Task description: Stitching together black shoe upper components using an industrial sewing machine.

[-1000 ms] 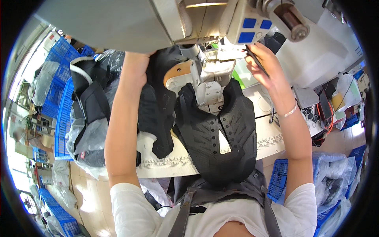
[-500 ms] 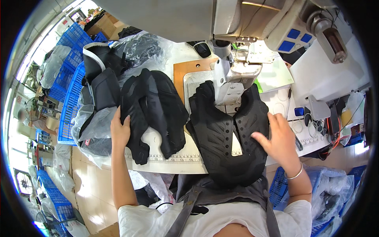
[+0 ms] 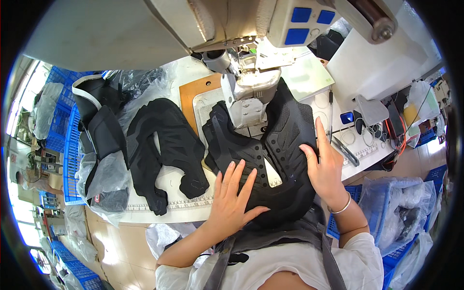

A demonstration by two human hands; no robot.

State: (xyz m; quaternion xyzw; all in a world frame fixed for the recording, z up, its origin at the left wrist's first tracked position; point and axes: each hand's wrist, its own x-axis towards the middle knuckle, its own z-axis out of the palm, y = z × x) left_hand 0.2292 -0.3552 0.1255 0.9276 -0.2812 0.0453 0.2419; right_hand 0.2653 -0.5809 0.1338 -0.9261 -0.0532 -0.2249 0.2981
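Observation:
A black moulded shoe upper [image 3: 285, 200] with rows of eyelets and a slit between them lies under the head of a sewing machine [image 3: 251, 94]. Its near end hangs over the table edge against my apron. Spread flat on the upper's left side is my left hand [image 3: 234, 195]. At the right edge of the same piece rests my right hand [image 3: 326, 169], thumb and forefinger apart, its other fingers partly hidden. Neither hand grips anything that I can see. To the left, another black shoe upper [image 3: 179, 140] lies on the white table [image 3: 193, 211].
Black parts and clear plastic bags fill a blue crate [image 3: 72, 159] at the left. Right of the machine lie a green-white pad [image 3: 307, 75], a black pen [image 3: 331, 113], a dark slim tool [image 3: 346, 152] and coiled wires. A bagged blue crate [image 3: 386, 212] stands at lower right.
My left hand has left the shoe upper on the left and now lies on the one under the machine. The left upper is flatter and turned. The view has shifted; my right hand remains at the right edge.

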